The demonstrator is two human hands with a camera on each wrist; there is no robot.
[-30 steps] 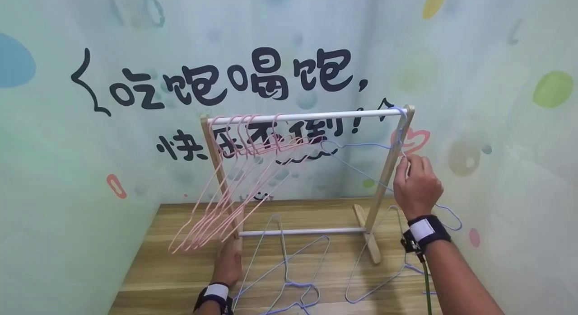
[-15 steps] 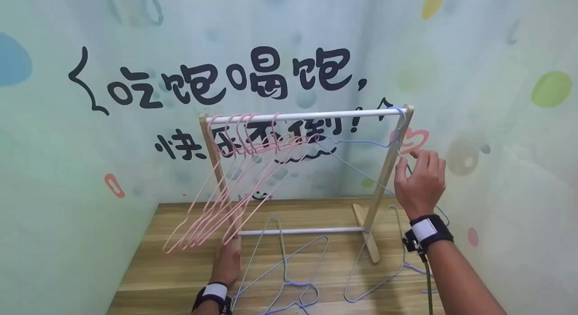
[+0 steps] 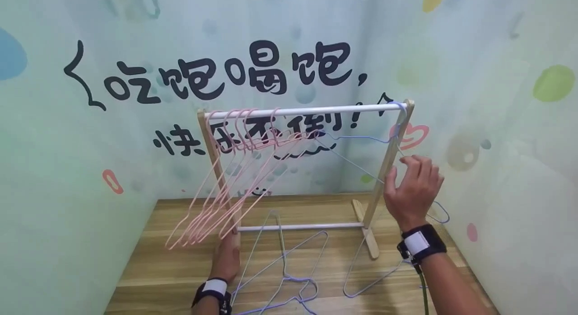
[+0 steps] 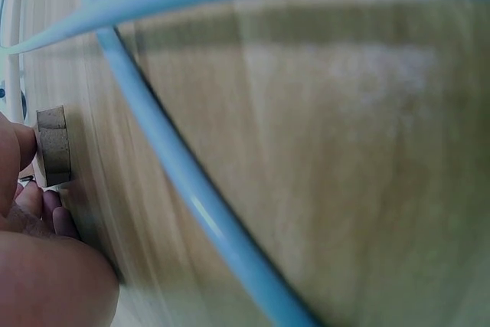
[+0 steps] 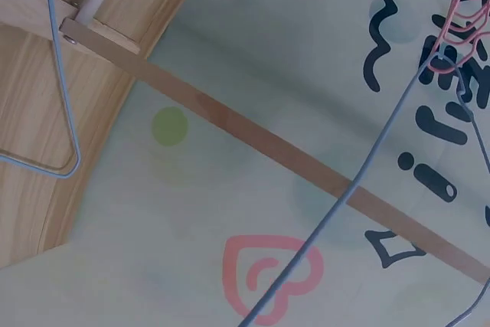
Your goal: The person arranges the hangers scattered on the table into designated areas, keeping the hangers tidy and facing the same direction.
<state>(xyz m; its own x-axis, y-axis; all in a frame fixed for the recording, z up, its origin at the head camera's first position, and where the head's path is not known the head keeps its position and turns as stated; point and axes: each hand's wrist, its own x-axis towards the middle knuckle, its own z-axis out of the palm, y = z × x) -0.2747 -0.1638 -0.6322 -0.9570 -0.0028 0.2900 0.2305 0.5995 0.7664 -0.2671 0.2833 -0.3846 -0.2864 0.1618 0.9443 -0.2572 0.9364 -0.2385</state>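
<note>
A small wooden rack with a white top bar stands on the table. My left hand grips the front end of its left foot; in the left wrist view the thumb and fingers lie around that wooden foot. From the bar's right end hangs a blue hanger, also crossing the right wrist view as a blue wire. Beside its near shoulder is my right hand, thumb apart from loosely bent fingers, holding nothing visible. Several pink hangers hang on the bar's left part.
Loose blue hangers lie overlapping on the wooden table in front of the rack. Another blue hanger lies near the right foot. Printed walls enclose the table at the back and both sides.
My right hand has let go of the blue hanger, its thumb and fingers spreading, and moved slightly down. The hanger stays on the bar. My left hand keeps its grip on the foot.
</note>
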